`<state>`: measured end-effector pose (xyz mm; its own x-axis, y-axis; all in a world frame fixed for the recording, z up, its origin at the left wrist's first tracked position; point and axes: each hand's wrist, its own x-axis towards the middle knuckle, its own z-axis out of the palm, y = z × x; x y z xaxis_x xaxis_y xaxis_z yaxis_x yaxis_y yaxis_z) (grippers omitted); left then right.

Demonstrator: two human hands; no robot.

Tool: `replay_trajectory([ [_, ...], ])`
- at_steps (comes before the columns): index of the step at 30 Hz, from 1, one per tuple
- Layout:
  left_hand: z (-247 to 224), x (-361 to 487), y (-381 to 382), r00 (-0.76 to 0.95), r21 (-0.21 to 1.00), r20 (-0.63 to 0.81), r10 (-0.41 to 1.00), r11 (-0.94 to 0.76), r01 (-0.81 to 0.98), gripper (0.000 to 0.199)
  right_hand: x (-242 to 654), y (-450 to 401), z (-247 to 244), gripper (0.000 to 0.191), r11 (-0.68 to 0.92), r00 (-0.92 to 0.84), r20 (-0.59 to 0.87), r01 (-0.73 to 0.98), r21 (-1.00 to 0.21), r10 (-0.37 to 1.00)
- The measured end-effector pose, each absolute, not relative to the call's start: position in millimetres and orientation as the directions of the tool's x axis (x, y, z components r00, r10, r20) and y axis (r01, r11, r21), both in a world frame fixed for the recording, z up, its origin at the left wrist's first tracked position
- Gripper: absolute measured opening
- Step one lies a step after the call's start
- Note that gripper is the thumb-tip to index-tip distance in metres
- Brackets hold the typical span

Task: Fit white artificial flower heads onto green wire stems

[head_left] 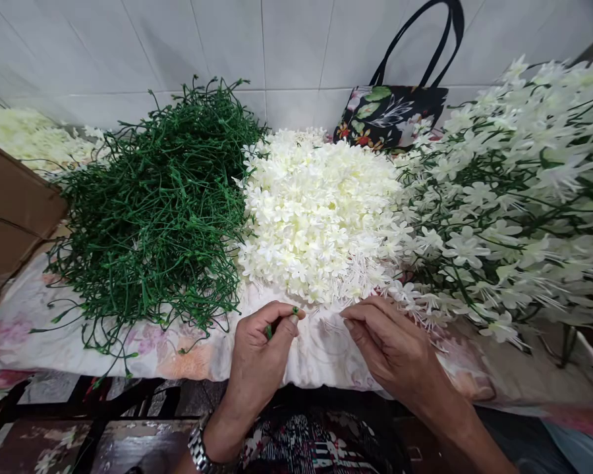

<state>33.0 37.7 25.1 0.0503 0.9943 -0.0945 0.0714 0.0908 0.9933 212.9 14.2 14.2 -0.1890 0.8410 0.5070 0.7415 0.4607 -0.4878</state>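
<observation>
A green plastic flower stem [295,310] is pinched between the thumb and forefinger of my left hand [261,349], its tip poking out and the rest mostly hidden in the palm. To the right, my right hand [395,342] is closed in a pinch, a short gap from the stem; whatever sits at its fingertips is too small to make out. Just beyond both hands lies a heap of loose white artificial blossoms [316,217], with thin white stamens [360,273] at its near right edge. A large tangle of green stems [163,210] rises on the left.
Assembled white flower sprays [474,243] crowd the right side. A black floral handbag [390,115] stands against the tiled wall [217,46]. At left are a cardboard box [14,210] and more pale blossoms [24,135]. A flowered cloth [188,355] covers the table.
</observation>
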Motion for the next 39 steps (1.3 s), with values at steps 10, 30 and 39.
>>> replay_trajectory([
  [10, 29.7, 48.9, 64.5, 0.156, 0.628, 0.41, 0.899, -0.403, 0.666, 0.021, 209.4, 20.6, 4.3, 0.015, 0.489, -0.131, 0.598, 0.722, -0.489, 0.791],
  [30, 47.7, 31.5, 47.5, 0.125, 0.958, -0.213, 0.969, 0.232, -0.167, 0.006, 201.5, 17.5, 24.8, 0.011, 0.471, -0.098, 0.498, 0.521, -0.712, 0.862],
  [39, 41.0, 38.9, 31.5, 0.227, 0.845, -0.37, 0.901, 0.428, -0.322, 0.019, 190.5, 15.9, 27.0, 0.011, 0.44, -0.192, 0.398, 0.312, -0.842, 0.897],
])
